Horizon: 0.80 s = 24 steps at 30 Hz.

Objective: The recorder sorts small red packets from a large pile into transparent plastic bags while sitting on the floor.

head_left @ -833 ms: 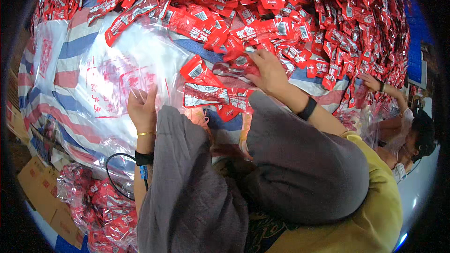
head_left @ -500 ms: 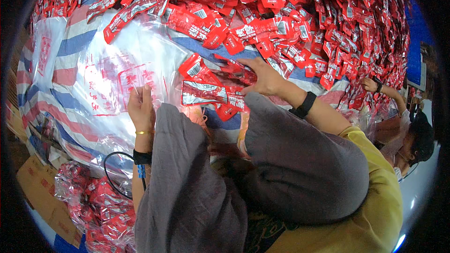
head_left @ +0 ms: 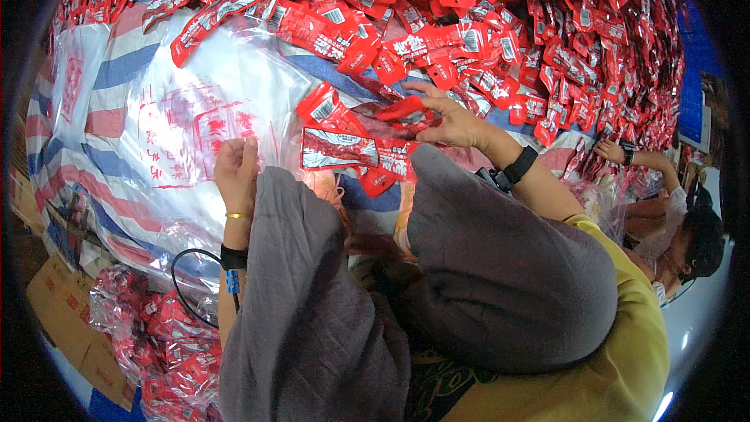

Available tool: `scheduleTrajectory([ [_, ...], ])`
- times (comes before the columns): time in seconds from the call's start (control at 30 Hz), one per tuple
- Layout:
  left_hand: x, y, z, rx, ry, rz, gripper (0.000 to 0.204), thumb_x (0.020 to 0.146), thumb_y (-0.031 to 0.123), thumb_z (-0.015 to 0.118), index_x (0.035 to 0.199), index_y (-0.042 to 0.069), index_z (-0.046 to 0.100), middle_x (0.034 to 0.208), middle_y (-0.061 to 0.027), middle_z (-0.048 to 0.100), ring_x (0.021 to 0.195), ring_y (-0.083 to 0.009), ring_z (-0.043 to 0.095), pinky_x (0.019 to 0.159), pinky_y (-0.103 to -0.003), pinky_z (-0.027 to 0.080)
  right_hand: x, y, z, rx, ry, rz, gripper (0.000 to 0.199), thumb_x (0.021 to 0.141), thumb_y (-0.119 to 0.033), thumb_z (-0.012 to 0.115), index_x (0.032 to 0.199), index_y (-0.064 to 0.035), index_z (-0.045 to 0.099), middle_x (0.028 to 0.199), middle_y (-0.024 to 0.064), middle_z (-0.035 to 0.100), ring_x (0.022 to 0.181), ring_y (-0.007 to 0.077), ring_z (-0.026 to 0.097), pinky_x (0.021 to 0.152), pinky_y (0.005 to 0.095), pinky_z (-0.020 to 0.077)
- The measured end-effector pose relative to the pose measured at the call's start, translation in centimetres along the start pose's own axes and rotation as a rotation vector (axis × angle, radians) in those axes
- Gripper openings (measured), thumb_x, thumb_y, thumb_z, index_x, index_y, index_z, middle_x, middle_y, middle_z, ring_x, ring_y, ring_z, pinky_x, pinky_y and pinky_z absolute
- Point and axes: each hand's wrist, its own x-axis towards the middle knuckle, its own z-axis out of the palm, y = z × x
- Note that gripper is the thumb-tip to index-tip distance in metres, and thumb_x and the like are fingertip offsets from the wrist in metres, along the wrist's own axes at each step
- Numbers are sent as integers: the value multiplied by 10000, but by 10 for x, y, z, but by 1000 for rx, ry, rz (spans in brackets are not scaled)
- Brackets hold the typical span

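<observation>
My left hand is closed in a pinch at the edge of a clear plastic bag with red print. The bag lies flat on striped cloth. My right hand has thumb and fingers bent around a shiny red snack packet; its fingertips are partly hidden behind the packet. Just left of that hand, several more red packets lie loosely grouped between my knees, one showing a silvery, see-through panel.
A large heap of red packets covers the far side. Red, white and blue striped cloth lies beneath. Filled clear bags of packets stand at lower left beside a cardboard box. At the right, another person's hand touches the heap.
My right hand has shifted slightly right, its fingers spreading a little around the packet. My left hand stays nearly in place at the bag. The other person's hand has moved slightly down and left.
</observation>
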Motion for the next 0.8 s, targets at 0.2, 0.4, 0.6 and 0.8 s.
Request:
scheduleTrajectory([
  [0.2,-3,3,-4,97,-19,15,217,998,242,709,983,38,637,780,22,603,656,-42,520,582,-216,437,14,-24,23,-197,139,52,686,717,-257,865,1232,-48,463,1471,274,359,1363,452,426,1078,458,431],
  [0.4,-11,1,-8,42,-23,-47,211,1004,230,696,1015,25,645,816,9,635,697,-46,551,619,-215,445,20,-34,34,-520,8,338,738,683,-288,876,1261,-38,493,1204,235,608,962,479,669,822,529,557],
  [0.6,-6,-2,-13,116,29,-16,248,974,254,741,944,31,638,754,17,628,641,-47,535,577,-227,441,50,-81,1,615,-84,500,642,757,-355,903,1269,-70,641,1160,91,723,1028,234,694,921,395,545],
  [0.8,2,25,1,323,194,72,330,960,255,760,789,40,577,675,25,566,613,-53,470,553,-227,391,49,-56,116,-41,-17,298,933,629,-579,921,1329,-38,623,1218,125,699,1097,299,663,986,434,513],
])
